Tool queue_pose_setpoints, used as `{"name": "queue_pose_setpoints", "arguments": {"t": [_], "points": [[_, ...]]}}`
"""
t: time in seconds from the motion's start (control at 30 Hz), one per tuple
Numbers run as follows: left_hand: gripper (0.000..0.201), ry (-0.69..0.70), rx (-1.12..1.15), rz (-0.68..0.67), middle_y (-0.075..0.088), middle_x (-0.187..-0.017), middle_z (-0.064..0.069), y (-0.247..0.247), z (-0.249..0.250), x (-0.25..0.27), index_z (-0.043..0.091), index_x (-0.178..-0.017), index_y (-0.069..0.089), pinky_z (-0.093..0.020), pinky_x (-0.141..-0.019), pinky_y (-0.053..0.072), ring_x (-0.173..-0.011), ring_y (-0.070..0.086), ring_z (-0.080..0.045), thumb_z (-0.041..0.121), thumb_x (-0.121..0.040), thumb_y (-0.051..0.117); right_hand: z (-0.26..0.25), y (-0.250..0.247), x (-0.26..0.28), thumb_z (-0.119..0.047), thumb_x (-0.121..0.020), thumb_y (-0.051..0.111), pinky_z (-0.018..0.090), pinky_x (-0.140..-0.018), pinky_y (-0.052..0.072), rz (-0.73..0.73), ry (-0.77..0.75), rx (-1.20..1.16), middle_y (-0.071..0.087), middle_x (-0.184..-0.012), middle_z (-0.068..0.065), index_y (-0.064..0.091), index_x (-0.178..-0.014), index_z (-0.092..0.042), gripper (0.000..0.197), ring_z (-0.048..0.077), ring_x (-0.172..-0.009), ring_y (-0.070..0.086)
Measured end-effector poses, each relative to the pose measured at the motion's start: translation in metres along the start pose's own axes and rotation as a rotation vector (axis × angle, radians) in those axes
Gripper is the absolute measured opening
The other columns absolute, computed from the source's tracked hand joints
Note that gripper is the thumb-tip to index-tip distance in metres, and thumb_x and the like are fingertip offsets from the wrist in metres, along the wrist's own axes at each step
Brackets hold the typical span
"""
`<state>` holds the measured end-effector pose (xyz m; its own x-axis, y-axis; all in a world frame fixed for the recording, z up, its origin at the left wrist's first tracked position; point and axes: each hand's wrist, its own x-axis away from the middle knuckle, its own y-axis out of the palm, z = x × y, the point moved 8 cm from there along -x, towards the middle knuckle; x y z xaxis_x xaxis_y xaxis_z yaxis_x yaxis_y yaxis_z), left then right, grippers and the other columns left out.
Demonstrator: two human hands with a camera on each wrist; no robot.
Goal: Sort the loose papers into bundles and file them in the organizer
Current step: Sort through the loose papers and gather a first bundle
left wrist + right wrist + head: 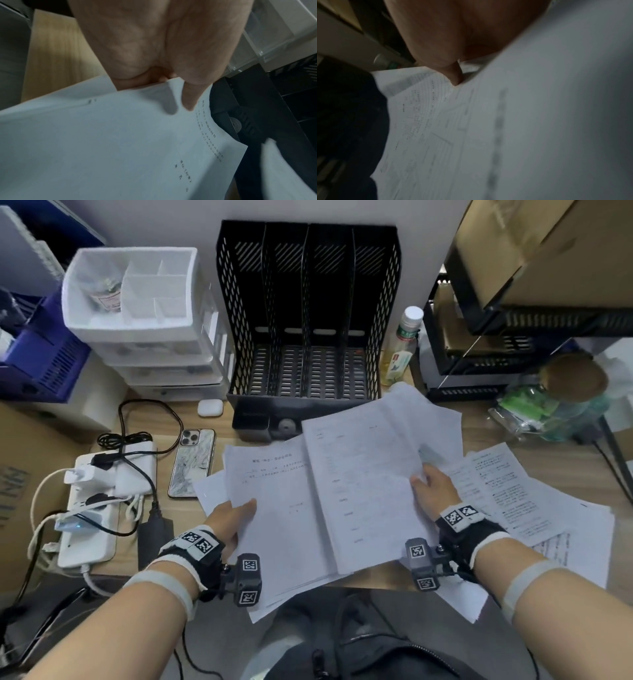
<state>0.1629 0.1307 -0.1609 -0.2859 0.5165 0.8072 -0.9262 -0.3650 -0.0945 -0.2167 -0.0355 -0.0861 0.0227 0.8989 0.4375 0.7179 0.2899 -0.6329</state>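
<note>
left hand (228, 517): a bundle of papers (274, 508) is pinched at its left edge, thumb on top | right hand (432, 487): a second sheet stack (363, 474) is held up by its right edge | organizer (308, 313): black, set behind the papers on the desk (191, 419) | more loose sheets (534, 508) are spread at the right

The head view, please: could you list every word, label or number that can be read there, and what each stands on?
White printed sheet held by the left hand: a Chinese heading, too blurred to quote.
Larger white sheet held by the right hand: too faint.
Loose white pages at right: too small.
Clear bottle's green label: unreadable.
Brown cardboard box at left: cut off.
</note>
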Motion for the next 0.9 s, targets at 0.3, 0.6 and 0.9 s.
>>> {"name": "queue_pose_setpoints", "arguments": {"t": [0.3,0.6,0.9], "points": [[0.041,0.121,-0.239,-0.125,0.074,-0.117,-0.014,0.015,0.0,0.016,0.02,-0.12,0.066,-0.059,-0.092,0.056,-0.109,0.068,-0.042,0.03,-0.081,0.075,-0.036,0.14,0.024,-0.02,-0.082,0.048,0.034,-0.076,0.05,-0.445,-0.161,0.278,0.065,-0.099,0.017,0.059,-0.091,-0.018,0.014,0.035,-0.091,0.064],[0.032,0.293,-0.04,-0.244,0.074,-0.121,-0.012,0.026,0.053,0.058,0.013,-0.124,0.062,-0.05,-0.095,0.057,-0.111,0.071,-0.035,-0.003,-0.097,0.055,-0.109,0.088,0.032,0.002,-0.08,0.065,0.035,-0.093,0.049,-0.303,-0.128,-0.302,0.065,-0.105,0.002,0.049,-0.114,-0.014,0.042,0.023,-0.101,0.062],[0.011,0.733,0.062,-0.01,0.078,-0.107,-0.006,0.007,0.152,0.093,0.018,-0.101,0.074,-0.043,-0.091,0.058,-0.103,0.073,-0.025,0.015,-0.09,0.073,-0.189,0.02,0.053,-0.008,-0.083,0.065,0.047,-0.092,0.052,-0.121,-0.392,-0.572,0.072,-0.106,0.017,0.068,-0.098,-0.016,0.018,0.025,-0.099,0.066]]}}
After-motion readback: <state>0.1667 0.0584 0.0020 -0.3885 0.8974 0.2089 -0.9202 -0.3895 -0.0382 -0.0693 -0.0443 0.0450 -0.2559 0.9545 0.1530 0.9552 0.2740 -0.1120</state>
